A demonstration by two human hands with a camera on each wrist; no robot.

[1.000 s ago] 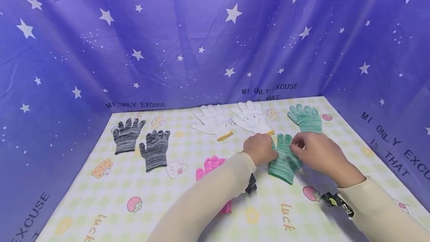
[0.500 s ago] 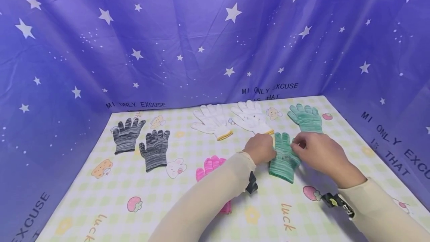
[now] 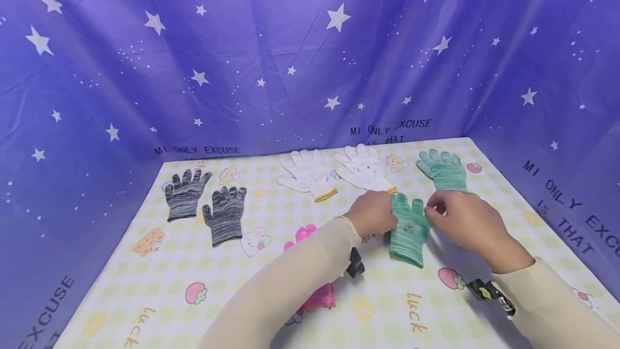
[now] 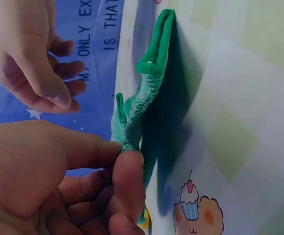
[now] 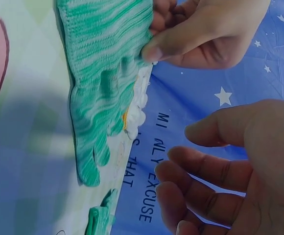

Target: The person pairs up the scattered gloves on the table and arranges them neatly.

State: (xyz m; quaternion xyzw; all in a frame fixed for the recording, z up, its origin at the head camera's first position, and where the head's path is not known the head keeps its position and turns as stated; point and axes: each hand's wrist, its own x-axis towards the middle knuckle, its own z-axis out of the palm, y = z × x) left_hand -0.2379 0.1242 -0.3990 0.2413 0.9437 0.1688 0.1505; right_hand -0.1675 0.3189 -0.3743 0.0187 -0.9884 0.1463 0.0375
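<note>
My left hand pinches the side edge of a striped green knit glove between thumb and forefinger. In the left wrist view the glove is seen edge-on, its cuff lifted a little off the cloth. My right hand hovers beside the glove's other side. In the right wrist view its loosely bent fingers hold nothing and stand apart from the glove. A second green glove lies flat behind the right hand, its cuff hidden.
Two white gloves with yellow cuffs lie at the back. Two dark grey gloves lie to the left. Something pink, apparently a glove, is partly hidden under my left forearm. A starry blue curtain borders the patterned tablecloth.
The pinched green glove has shifted and turned slightly, and its fingers lie differently. My left hand has drawn slightly left; the right hand stands a little farther from the glove.
</note>
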